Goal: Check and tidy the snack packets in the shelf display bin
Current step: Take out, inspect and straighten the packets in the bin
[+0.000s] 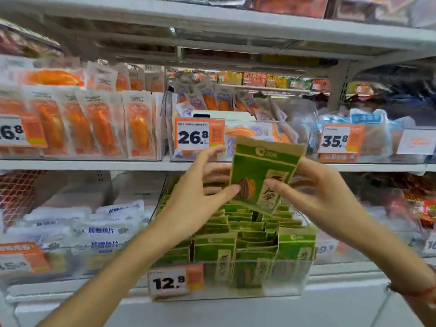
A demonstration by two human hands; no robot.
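White metal shelves [94, 165] run left to right in a shop aisle. A perforated upright [339, 86] stands far right. Through the gap, another far shelf [259, 87] shows. Light is even and bright.

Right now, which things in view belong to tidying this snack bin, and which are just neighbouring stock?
Part of the job:
- green packet, held up by left hand and right hand
- green packets in the clear display bin
- 12.8 price tag

Just nearby:
- orange packets
- white packets
- 26.8 tag
- 35.8 tag
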